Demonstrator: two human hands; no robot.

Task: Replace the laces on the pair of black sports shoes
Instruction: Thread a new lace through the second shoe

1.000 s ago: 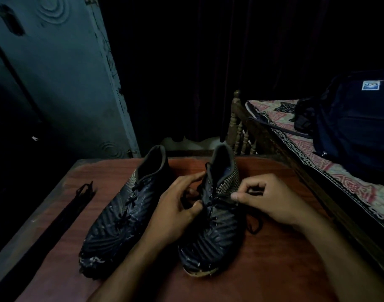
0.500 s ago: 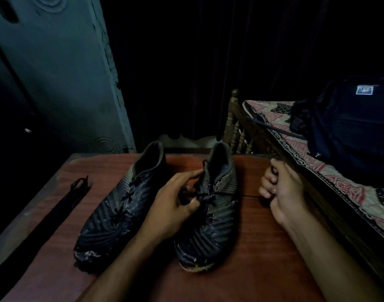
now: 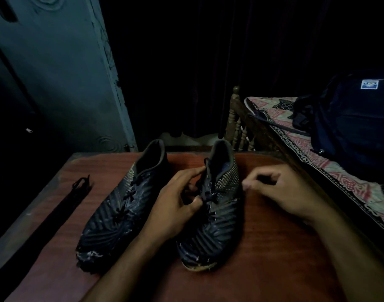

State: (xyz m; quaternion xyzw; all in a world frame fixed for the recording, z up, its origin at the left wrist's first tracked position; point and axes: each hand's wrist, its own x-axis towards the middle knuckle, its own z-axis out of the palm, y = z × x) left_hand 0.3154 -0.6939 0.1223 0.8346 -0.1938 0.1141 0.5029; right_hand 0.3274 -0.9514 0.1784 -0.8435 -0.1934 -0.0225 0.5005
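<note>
I see the right-hand black shoe point(image 3: 210, 214) standing on the reddish wooden table point(image 3: 273, 247) with its toe toward me, the other shoe point(image 3: 121, 205) just beside it on the left. My left hand point(image 3: 175, 205) rests on the right-hand shoe's lacing, thumb and fingers pinching its lace point(image 3: 205, 196). My right hand point(image 3: 280, 190) hovers beside that shoe, fingers curled; whether they hold anything I cannot tell. A spare black lace point(image 3: 62, 205) lies along the table's left edge.

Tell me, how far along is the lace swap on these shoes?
Early. Done: nothing visibly; the left shoe is fully laced. In hand: the left hand holds the right shoe at its laces while the right hand reaches in beside it. Left: unlacing both, then threading the spare laces on the table.
</note>
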